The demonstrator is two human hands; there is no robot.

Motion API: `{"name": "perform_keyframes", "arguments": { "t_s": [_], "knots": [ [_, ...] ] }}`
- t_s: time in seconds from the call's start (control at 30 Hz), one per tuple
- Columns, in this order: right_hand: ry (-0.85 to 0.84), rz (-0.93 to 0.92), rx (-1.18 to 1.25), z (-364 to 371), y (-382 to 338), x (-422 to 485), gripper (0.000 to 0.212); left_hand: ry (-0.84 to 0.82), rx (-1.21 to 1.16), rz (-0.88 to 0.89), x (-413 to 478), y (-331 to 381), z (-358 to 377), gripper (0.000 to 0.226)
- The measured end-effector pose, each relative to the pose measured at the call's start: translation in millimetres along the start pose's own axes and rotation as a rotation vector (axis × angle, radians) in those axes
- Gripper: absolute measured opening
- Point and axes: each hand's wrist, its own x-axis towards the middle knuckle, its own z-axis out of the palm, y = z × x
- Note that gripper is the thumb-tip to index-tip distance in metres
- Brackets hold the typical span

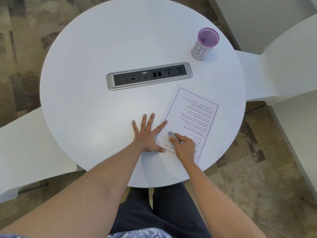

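Observation:
A printed sheet of paper (192,117) lies tilted on the right half of the round white table (96,103), its text facing away from me. My left hand (147,134) lies flat with spread, straight fingers, the index finger and thumb pressing the sheet's left edge. My right hand (184,147) grips a silver pen (174,136) over the near end of the sheet, the pen's tip hidden by the fingers.
A silver and black socket strip (149,75) is set into the table's middle. A purple mesh pen cup (205,43) with a paper label stands at the far right. White chairs (30,148) stand left and right (281,66). Patterned carpet lies below.

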Motion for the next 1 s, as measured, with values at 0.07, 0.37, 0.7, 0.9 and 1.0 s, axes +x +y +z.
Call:
{"name": "perform_keyframes", "arguments": {
  "t_s": [0.07,0.37,0.7,0.9,1.0],
  "knots": [
    [-0.063,-0.094,-0.150,0,4,-1,0.029,-0.010,0.000,0.000,0,0,-1,0.123],
    [-0.159,-0.410,-0.474,12,3,-11,0.013,-0.031,0.013,-0.003,-3,3,-6,0.120],
    [-0.005,0.287,0.344,21,-6,-22,0.022,-0.026,-0.011,-0.014,0,1,-3,0.122],
    [0.118,0.259,0.407,-6,-1,-13,0.013,-0.015,0.011,-0.014,-1,1,-3,0.125],
    [0.096,0.111,0.124,-21,9,-12,0.028,0.054,0.050,-0.025,-7,3,-6,0.126]
  ]
}}
